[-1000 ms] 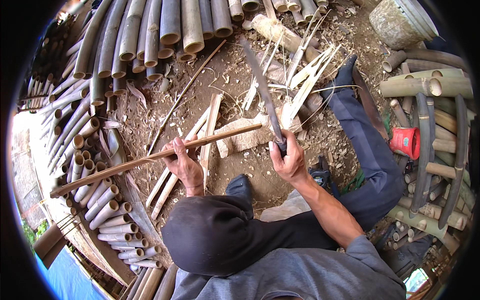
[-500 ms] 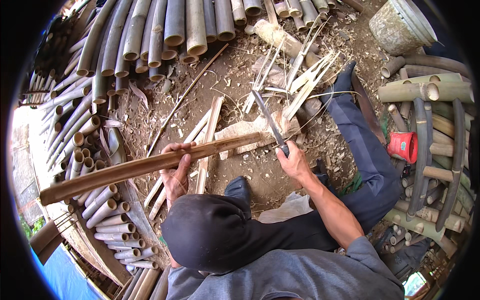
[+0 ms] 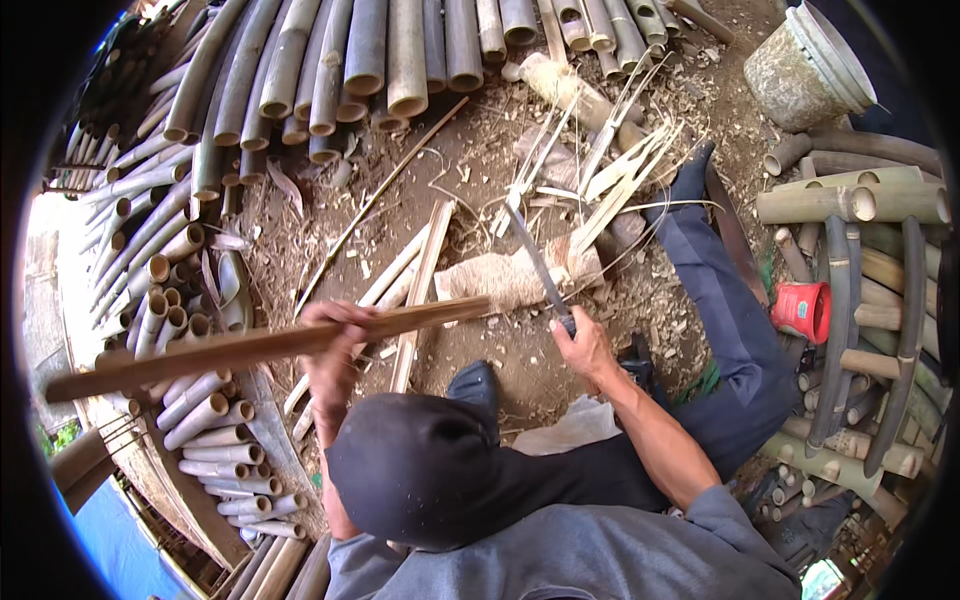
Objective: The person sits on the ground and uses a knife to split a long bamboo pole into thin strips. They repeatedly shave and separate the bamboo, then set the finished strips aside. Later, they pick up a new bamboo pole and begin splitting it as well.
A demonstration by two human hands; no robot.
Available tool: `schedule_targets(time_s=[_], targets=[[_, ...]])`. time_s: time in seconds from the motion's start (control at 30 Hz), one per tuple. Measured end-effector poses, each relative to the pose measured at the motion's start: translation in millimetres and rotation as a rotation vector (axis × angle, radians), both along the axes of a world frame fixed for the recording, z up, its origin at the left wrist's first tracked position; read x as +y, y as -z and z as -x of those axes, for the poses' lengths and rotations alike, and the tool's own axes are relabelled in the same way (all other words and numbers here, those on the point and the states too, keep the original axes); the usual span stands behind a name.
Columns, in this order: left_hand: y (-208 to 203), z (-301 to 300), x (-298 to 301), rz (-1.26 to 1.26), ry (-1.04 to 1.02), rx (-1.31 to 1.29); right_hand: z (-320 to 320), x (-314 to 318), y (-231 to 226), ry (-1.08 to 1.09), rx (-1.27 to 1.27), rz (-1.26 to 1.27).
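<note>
A long split bamboo piece slants across the left half, its right end above the near edge of a pale, chipped log. My left hand, smeared by motion, is closed around the piece near its middle, with the fingers over its top. In my right hand I grip the dark handle of a long knife. Its blade points up and to the left over the log, apart from the bamboo piece.
Thin split strips lie beyond the log, and more split lengths rest beside it. Bamboo poles are stacked at the far side and left. At right stand a dirty white bucket, a red container and a bamboo frame.
The split bamboo piece has moved left and its right end now sits lower, off the log's middle. My left hand has shifted left with it. The knife has stayed nearly still.
</note>
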State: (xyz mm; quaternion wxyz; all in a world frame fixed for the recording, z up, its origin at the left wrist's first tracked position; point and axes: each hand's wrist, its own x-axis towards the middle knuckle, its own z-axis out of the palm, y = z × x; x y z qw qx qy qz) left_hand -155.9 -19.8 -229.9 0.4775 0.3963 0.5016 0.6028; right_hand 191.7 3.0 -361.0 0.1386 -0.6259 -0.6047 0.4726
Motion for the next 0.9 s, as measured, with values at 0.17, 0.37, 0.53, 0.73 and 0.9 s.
schedule_targets(time_s=[0.17,0.37,0.53,0.73,0.9], targets=[[-68.9,73.2,-7.0,0.243,-0.278,0.561,-1.9,-42.7,-33.3,-0.053,-0.176,-0.175],[52.5,119.6,-95.8,0.639,0.040,1.267,12.4,-80.7,-43.1,-0.323,-0.249,-0.287],[103.6,113.9,-149.5,0.819,0.184,1.287,13.9,-93.1,-22.4,-0.480,-0.293,-0.285],[153.5,109.2,-131.9,0.859,-0.109,1.535,42.9,-25.5,-16.1,-0.151,-0.292,-0.365],[154.2,181.2,-82.7,0.899,-0.014,1.513,45.0,160.1,-14.2,0.545,-0.486,-0.115]])
